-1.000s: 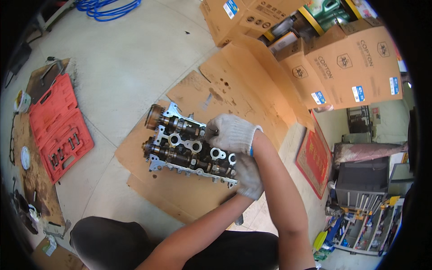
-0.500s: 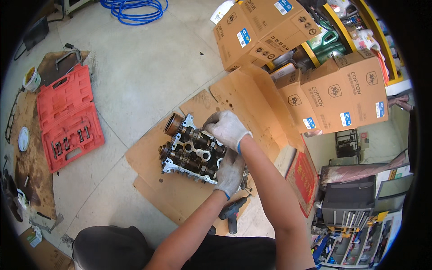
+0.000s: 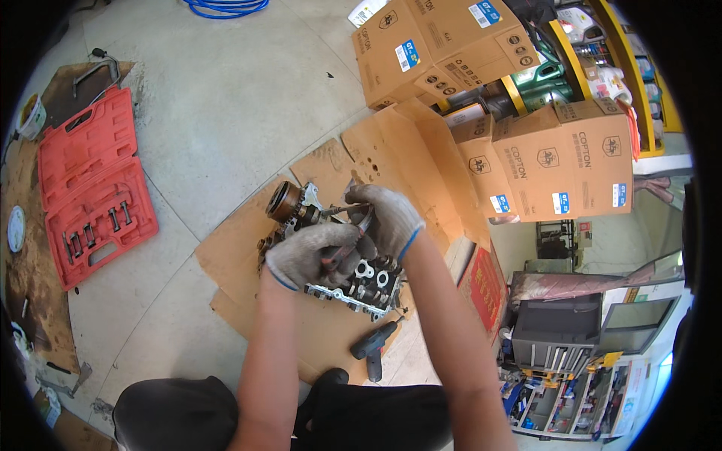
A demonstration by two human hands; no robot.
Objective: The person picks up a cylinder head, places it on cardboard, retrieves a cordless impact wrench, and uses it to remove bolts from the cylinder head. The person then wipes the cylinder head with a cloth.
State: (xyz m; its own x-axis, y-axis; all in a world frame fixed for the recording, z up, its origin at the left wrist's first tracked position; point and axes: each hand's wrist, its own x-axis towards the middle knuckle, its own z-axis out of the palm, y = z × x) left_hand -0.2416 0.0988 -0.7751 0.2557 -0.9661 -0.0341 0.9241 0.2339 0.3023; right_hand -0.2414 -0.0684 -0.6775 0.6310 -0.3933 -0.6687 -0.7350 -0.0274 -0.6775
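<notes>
Both my hands wear grey-white work gloves with blue cuffs and meet above an engine cylinder head [image 3: 385,290] lying on flattened cardboard. My left hand [image 3: 307,254] is closed around a dark tool with a reddish grip [image 3: 338,257], its kind unclear. Close by on the right, my right hand [image 3: 395,220] is bent, with its fingers at the tool's upper end and near a thin metal rod [image 3: 342,210]. Whether it grips one or both is hidden. A round brown-rimmed part [image 3: 284,201] shows at the cylinder head's far-left end. My hands cover the middle.
A cordless drill [image 3: 372,348] lies near the cardboard's front edge. To the left, an open red tool case [image 3: 101,192] holds several metal pieces. Cardboard boxes [image 3: 541,161] and a yellow-framed shelf [image 3: 628,64] stand at the right. A blue hose [image 3: 226,6] is coiled far away.
My left hand has moved from the cylinder head's near-right end to its left part, and a reddish-gripped tool now shows in it. My right hand has turned and shifted slightly right.
</notes>
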